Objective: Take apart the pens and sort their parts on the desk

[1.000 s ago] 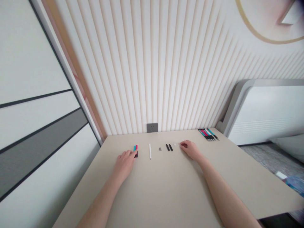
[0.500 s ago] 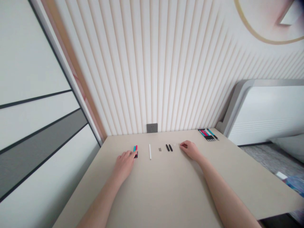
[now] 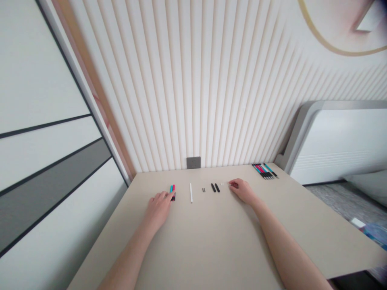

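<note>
My left hand point(image 3: 159, 205) lies on the table with its fingers bent, thumb and forefinger at two pen barrels, one blue point(image 3: 171, 188) and one pink point(image 3: 173, 187). The fingers cover part of the barrels' dark lower ends. My right hand point(image 3: 242, 191) rests farther right, its fingertips drawn together beside some tiny clear pieces point(image 3: 222, 184); what the fingers hold, if anything, is hidden. Between my hands lie a thin white rod point(image 3: 191, 193), two small grey metal-looking pieces point(image 3: 203, 190) and two black grips point(image 3: 215, 188), set out in a row.
Several pens point(image 3: 262, 171) in blue, pink, white and black lie side by side at the table's back right corner. The pale table point(image 3: 205, 245) meets a ribbed wall with a dark socket point(image 3: 193, 162). A bed headboard point(image 3: 338, 137) stands to the right, a cabinet point(image 3: 48, 193) to the left.
Both hands stay nearly where they were. The right fingertips have shifted very slightly by the clear pieces; the laid-out parts have not visibly moved.
</note>
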The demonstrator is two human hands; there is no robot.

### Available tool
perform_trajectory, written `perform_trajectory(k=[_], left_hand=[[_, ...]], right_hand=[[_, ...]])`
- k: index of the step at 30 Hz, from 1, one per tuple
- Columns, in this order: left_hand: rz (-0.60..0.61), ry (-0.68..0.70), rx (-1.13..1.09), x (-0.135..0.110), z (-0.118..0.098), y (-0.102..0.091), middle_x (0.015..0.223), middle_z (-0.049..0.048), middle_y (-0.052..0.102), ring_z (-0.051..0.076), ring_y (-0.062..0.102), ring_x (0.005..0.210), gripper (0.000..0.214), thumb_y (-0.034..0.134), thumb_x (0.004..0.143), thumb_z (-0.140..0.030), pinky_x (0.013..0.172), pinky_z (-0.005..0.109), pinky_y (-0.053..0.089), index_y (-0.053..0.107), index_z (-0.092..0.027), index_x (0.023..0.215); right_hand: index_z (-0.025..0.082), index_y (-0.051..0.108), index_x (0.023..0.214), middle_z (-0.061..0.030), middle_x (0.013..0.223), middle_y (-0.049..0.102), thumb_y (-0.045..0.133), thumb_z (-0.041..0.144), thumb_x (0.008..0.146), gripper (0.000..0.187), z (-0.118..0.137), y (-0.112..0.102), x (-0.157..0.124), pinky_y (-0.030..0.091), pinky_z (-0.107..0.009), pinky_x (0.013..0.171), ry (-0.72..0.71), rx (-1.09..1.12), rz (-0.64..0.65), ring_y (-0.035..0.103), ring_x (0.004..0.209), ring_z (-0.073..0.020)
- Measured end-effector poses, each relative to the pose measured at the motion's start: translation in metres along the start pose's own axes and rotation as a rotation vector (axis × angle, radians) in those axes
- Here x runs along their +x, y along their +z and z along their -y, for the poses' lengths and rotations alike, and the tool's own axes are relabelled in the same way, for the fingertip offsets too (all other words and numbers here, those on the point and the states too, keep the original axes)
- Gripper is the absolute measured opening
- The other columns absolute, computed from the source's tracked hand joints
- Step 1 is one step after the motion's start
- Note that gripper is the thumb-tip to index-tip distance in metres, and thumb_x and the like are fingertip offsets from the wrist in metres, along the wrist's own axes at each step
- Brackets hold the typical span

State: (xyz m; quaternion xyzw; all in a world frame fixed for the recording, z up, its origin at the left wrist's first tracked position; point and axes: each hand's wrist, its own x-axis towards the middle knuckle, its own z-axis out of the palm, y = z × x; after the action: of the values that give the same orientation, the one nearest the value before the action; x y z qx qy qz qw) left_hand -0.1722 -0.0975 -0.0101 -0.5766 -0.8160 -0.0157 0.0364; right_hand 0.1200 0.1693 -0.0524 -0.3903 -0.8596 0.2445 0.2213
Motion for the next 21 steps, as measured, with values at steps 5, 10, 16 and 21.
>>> perform_trajectory(k=[5, 10, 16, 21], left_hand=[[0.001, 0.002, 0.016, 0.0, 0.0, -0.001, 0.121, 0.0106, 0.059, 0.025, 0.054, 0.109, 0.046, 0.037, 0.094, -0.017, 0.089, 0.037, 0.041, 0.049, -0.024, 0.138], [-0.004, 0.009, 0.011, 0.0, 0.0, 0.0, 0.12, 0.0109, 0.059, 0.026, 0.054, 0.109, 0.046, 0.038, 0.094, -0.016, 0.088, 0.038, 0.041, 0.049, -0.023, 0.138], [-0.004, 0.008, 0.015, 0.0, 0.0, -0.001, 0.119, 0.011, 0.059, 0.026, 0.055, 0.108, 0.045, 0.039, 0.095, -0.017, 0.087, 0.037, 0.041, 0.048, -0.023, 0.139], [-0.022, 0.016, 0.006, 0.0, 0.0, 0.001, 0.119, 0.0105, 0.059, 0.025, 0.054, 0.108, 0.046, 0.038, 0.095, -0.017, 0.087, 0.037, 0.04, 0.047, -0.024, 0.14]], right_hand=[[0.013, 0.072, 0.099, -0.01, 0.097, 0.071, 0.056, 0.02, 0.081, 0.025, -0.001, 0.0, 0.001, 0.046, -0.029, 0.082, -0.025, -0.025, -0.009, 0.063, 0.087, -0.0197], [0.013, 0.071, 0.101, -0.0098, 0.098, 0.071, 0.056, 0.02, 0.081, 0.026, -0.001, 0.002, 0.001, 0.046, -0.029, 0.083, -0.021, -0.028, -0.007, 0.063, 0.088, -0.0194], [0.015, 0.069, 0.108, -0.0097, 0.1, 0.07, 0.057, 0.021, 0.08, 0.032, 0.004, -0.008, -0.002, 0.046, -0.03, 0.084, -0.01, -0.026, -0.062, 0.064, 0.087, -0.019], [0.016, 0.068, 0.109, -0.0083, 0.094, 0.071, 0.049, 0.027, 0.084, 0.033, -0.008, -0.041, -0.014, 0.045, -0.03, 0.074, 0.153, -0.068, -0.271, 0.064, 0.079, -0.0194]])
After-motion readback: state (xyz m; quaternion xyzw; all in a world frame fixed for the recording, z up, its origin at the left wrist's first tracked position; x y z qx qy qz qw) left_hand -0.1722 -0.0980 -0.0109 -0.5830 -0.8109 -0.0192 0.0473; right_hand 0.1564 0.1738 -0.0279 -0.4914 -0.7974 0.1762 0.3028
